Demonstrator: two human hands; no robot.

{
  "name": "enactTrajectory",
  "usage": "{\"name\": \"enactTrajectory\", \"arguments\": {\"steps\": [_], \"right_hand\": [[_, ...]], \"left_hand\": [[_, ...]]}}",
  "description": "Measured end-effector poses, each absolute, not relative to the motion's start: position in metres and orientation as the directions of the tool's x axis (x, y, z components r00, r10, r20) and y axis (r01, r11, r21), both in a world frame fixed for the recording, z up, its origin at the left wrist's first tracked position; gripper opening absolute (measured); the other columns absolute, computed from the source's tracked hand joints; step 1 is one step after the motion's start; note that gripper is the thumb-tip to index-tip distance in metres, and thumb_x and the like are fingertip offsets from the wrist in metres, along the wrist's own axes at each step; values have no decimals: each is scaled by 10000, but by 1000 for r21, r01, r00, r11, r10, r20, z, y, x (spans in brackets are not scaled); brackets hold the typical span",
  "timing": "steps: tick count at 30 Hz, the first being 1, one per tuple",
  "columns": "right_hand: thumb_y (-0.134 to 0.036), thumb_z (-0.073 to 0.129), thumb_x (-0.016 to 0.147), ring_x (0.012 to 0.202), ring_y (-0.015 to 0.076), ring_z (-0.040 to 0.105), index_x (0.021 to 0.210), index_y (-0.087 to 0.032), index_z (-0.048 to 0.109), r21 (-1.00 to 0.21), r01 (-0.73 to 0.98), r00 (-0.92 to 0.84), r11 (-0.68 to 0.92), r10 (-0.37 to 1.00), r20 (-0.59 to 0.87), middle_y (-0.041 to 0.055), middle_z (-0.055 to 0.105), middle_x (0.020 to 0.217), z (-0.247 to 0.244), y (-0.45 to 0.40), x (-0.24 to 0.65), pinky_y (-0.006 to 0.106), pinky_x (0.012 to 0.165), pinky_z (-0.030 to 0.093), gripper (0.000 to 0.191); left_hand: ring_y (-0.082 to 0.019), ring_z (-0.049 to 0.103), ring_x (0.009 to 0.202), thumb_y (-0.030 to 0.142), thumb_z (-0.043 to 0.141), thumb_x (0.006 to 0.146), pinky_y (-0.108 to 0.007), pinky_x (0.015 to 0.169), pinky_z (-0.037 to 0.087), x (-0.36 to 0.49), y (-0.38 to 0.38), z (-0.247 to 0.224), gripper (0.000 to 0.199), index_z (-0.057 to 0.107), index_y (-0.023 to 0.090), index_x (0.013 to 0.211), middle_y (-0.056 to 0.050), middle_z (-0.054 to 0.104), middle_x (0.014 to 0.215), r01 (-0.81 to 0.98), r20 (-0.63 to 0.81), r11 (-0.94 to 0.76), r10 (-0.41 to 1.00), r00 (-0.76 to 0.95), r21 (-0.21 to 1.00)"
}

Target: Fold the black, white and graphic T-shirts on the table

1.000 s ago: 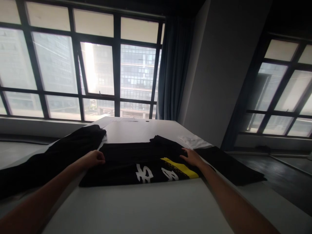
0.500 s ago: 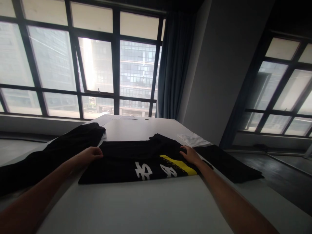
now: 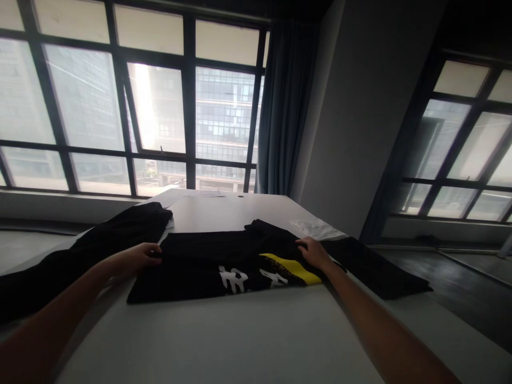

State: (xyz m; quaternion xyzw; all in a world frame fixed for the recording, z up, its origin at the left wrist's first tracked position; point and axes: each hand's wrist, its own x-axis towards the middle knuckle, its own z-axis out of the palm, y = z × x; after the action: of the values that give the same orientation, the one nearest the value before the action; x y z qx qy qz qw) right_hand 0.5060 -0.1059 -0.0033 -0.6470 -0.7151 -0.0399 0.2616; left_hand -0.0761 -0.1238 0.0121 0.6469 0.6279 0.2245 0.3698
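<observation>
A black T-shirt with white lettering and a yellow band lies folded across the white table in front of me. My left hand pinches its left edge between thumb and fingers. At the shirt's right side, near the yellow band, my right hand has its fingers closed on the fabric. The shirt's underside and the fingertips beneath the cloth are hidden.
Another heap of black cloth lies to the left. At the right edge are a folded black cloth and a clear plastic bag. White papers rest at the table's far end, before the windows and a blue curtain.
My left hand has shifted slightly left and down, its pinch now on the shirt's edge. The shirt's front has bunched a little, and the lettering and yellow band sit slightly further left.
</observation>
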Motion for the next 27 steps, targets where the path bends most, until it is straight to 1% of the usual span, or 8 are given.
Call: {"name": "enactTrajectory", "arguments": {"steps": [2, 7, 10, 13, 16, 21, 24, 27], "right_hand": [[-261, 573, 856, 1163, 243, 605, 1164, -152, 692, -258, 959, -31, 118, 948, 318, 129, 671, 1225, -6, -106, 504, 320, 1031, 418, 347], [-514, 582, 868, 1173, 274, 608, 1309, -153, 585, -314, 949, 50, 22, 974, 219, 155, 642, 1283, 0, -112, 513, 333, 968, 458, 569], [-604, 624, 809, 1104, 293, 637, 1312, -142, 581, -310, 950, 67, -26, 990, 122, 167, 671, 1219, 6, -118, 526, 337, 901, 484, 684], [-655, 664, 749, 972, 280, 673, 1252, -150, 627, -313, 949, 62, -42, 997, 54, 146, 717, 1073, 13, -124, 539, 322, 809, 501, 714], [-653, 713, 698, 908, 258, 676, 1224, -149, 646, -349, 937, 35, -29, 999, 9, 129, 721, 1016, 19, -130, 551, 300, 760, 504, 731], [-517, 793, 655, 841, 235, 666, 1313, -139, 587, -401, 914, 18, -57, 995, -101, 99, 714, 953, 23, -137, 562, 282, 707, 504, 787], [-404, 792, 658, 882, 232, 660, 1248, -148, 642, -417, 908, -1, -41, 995, -100, 97, 702, 977, 25, -139, 564, 273, 750, 504, 660], [-373, 766, 668, 945, 230, 655, 1167, -186, 697, -490, 872, -23, -5, 998, -50, 85, 695, 1020, 28, -141, 568, 267, 803, 500, 537]], "left_hand": [[-190, 623, 572, 546, 817, 437, -293, 508, 509, -72, -130, 16, 725, 606, 179, 1025, 16, 621, 692, 681, -244, 114, 965, 97, 724], [-245, 665, 675, 405, 845, 365, -316, 540, 547, -66, -147, 24, 945, 547, 178, 1233, 2, 635, 772, 746, -347, 183, 935, 68, 640], [-256, 669, 634, 368, 841, 373, -332, 524, 546, -68, -148, 24, 989, 531, 180, 1293, -19, 661, 774, 793, -375, 192, 926, 50, 578], [-251, 656, 577, 423, 821, 434, -313, 499, 513, -72, -145, 22, 1022, 485, 145, 1359, -23, 669, 664, 832, -389, 172, 919, 57, 527], [-244, 650, 582, 483, 797, 481, -299, 509, 496, -74, -145, 25, 1020, 470, 134, 1382, -9, 656, 613, 835, -383, 128, 918, 105, 535], [-234, 661, 622, 358, 815, 419, -310, 544, 525, -70, -155, 33, 1023, 511, 201, 1383, -40, 690, 815, 830, -400, 103, 904, 152, 547], [-248, 658, 601, 269, 801, 378, -313, 500, 511, -65, -156, 32, 1024, 546, 208, 1369, -63, 695, 830, 851, -377, 123, 922, 93, 511], [-222, 614, 511, 235, 783, 374, -277, 422, 444, -66, -153, 29, 1026, 549, 213, 1374, -37, 683, 708, 855, -396, 112, 911, 115, 507]]}}
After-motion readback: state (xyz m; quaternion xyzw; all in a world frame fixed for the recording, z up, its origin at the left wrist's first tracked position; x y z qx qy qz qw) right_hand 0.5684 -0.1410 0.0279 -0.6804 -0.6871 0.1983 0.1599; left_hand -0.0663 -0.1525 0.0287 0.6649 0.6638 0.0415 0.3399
